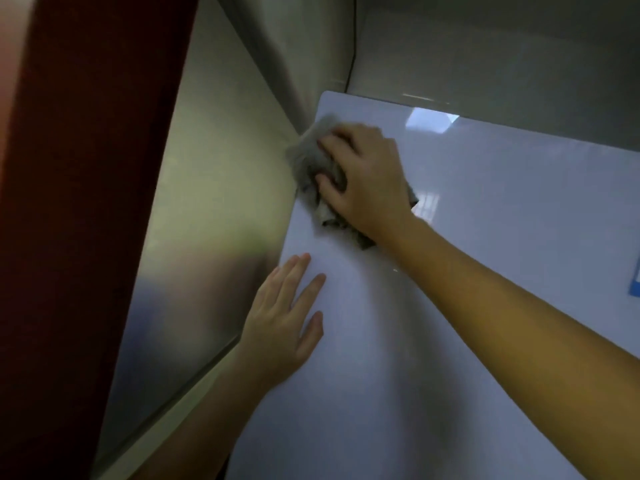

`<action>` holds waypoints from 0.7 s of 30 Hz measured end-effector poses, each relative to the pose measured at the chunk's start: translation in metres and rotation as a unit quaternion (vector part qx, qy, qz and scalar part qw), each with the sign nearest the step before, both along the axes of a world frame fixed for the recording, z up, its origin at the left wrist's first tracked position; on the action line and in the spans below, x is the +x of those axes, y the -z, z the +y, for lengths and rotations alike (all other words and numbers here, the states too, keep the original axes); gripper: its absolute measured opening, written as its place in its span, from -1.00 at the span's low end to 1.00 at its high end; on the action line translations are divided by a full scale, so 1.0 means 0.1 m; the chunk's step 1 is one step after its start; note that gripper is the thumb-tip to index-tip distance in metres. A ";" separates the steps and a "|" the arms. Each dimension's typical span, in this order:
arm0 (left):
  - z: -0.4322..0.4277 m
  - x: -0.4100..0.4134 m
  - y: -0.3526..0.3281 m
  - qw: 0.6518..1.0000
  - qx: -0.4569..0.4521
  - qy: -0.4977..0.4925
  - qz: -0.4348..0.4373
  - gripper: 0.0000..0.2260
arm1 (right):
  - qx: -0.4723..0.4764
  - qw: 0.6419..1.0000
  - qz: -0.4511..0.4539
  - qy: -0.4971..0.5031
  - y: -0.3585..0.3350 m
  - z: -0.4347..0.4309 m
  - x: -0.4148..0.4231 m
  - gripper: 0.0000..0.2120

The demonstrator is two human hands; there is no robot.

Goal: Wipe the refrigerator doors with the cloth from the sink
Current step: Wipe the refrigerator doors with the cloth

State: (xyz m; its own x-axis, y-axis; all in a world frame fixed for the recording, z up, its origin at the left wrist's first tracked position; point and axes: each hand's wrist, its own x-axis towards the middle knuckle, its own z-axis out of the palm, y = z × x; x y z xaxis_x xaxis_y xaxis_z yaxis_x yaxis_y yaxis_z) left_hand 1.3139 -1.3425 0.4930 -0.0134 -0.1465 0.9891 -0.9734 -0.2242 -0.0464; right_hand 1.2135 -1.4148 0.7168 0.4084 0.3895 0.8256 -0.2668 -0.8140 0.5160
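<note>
In the head view, the right hand (363, 181) is pressing a crumpled grey cloth (313, 161) against the white refrigerator door (467, 306), close to the door's upper left corner. Its fingers are curling down over the bunched fabric, holding it firmly, with cloth spilling out beyond the fingertips and under the heel of the palm. Below and to the left of that hand, the left hand (287, 320) is lying flat on the door with fingers spread and straight, holding nothing and apparently steadying the door. Further left of both hands, a pale wall (207, 202) is standing close to the door's edge, and a dark red curtain or panel (86, 202) is filling the frame's far side. Out past the right forearm, a blue sticker (635, 278) is showing at the door's right margin.

The wiping seems to be at an early stage, working along the top edge. To do it well, the cloth probably needs flattening out for wider contact, with even pressure and overlapping strokes running from the corner across and downward, skirting the sticker.
</note>
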 end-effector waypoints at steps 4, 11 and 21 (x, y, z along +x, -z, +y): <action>-0.01 0.03 0.03 1.000 0.010 -0.004 0.000 -0.52 | -0.112 0.990 0.091 0.007 0.34 -0.06 -0.07 -0.61; 0.01 0.03 0.02 1.000 0.011 0.010 -0.005 -0.55 | 0.009 0.996 -0.084 0.017 -0.25 -0.35 -0.53 -0.56; 0.08 0.00 -0.01 1.000 0.021 -0.005 -0.005 -0.54 | -0.183 0.973 0.133 0.040 0.43 -0.44 -0.70 -0.62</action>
